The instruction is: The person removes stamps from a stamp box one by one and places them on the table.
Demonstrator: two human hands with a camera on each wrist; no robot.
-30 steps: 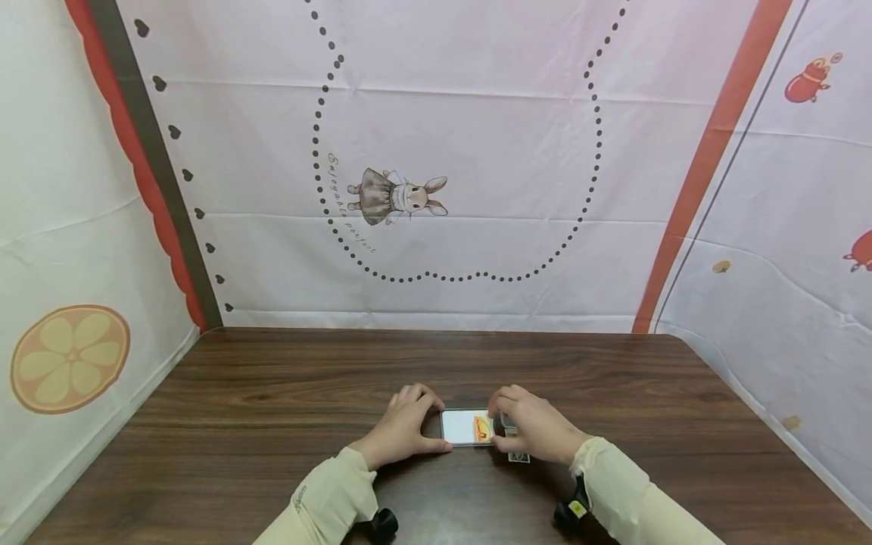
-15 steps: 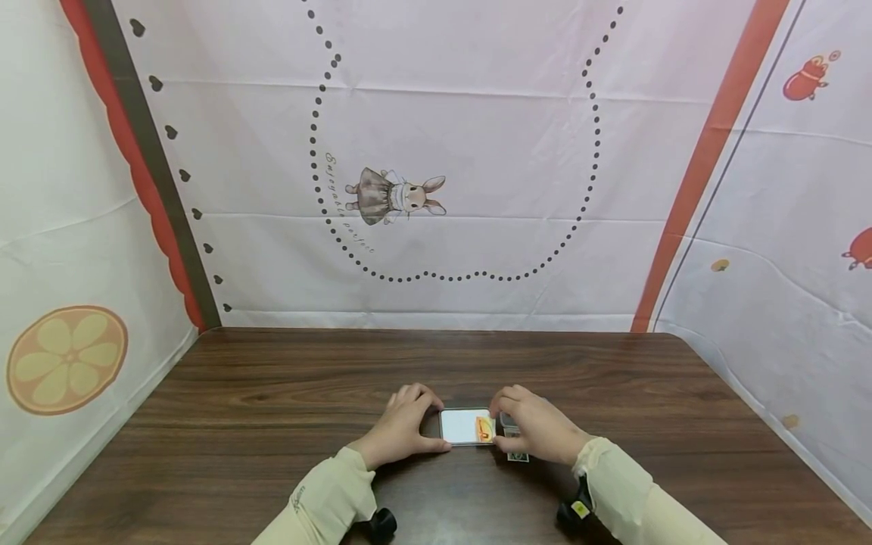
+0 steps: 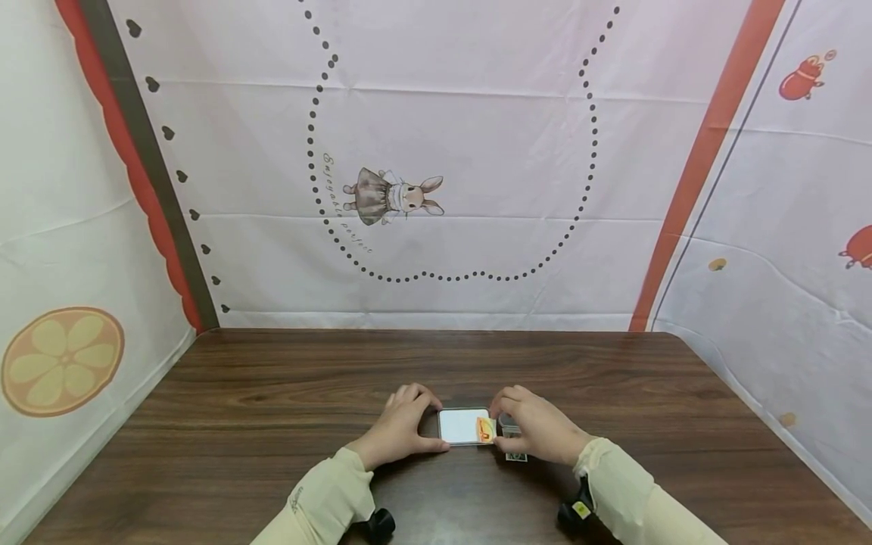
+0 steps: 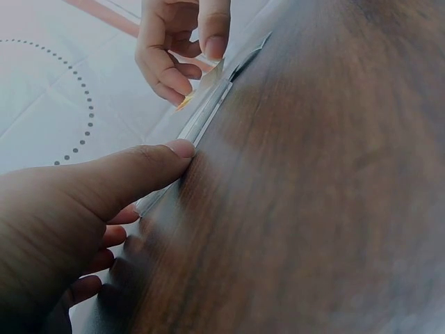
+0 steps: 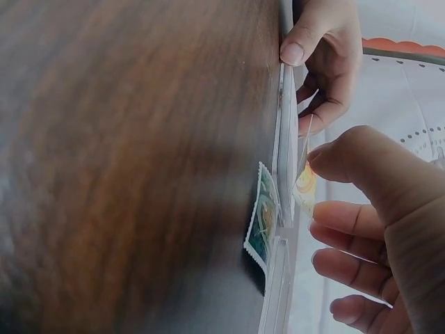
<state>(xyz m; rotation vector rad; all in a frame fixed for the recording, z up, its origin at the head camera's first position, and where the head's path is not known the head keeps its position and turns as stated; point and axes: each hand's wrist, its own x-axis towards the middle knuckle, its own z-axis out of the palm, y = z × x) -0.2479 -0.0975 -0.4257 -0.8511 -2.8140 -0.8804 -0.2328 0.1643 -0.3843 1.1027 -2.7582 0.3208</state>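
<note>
A shallow clear case [image 3: 456, 427] with a white inside lies flat on the table. My left hand [image 3: 402, 430] grips its left end, thumb on the near edge and fingers on the far edge. At the case's right end, my right hand [image 3: 538, 431] holds a small yellow-orange stamp [image 5: 304, 182] by opposite edges, between thumb and finger. That stamp looks slightly bent and tilted above the case in the right wrist view. Beside the case, partly under my right hand, lies a dark green stamp [image 5: 263, 221] with a white perforated border.
A second clear, flat piece [image 5: 277, 292], perhaps another case or a lid, lies right of the first, mostly hidden by my right hand. The brown wooden table [image 3: 306, 371] is enclosed by printed cloth walls [image 3: 436, 113] at the back and sides.
The yellow-orange stamp has shifted slightly right relative to the case, with the right fingers at its edges. The left hand stays on the case. The head view has drifted slightly.
</note>
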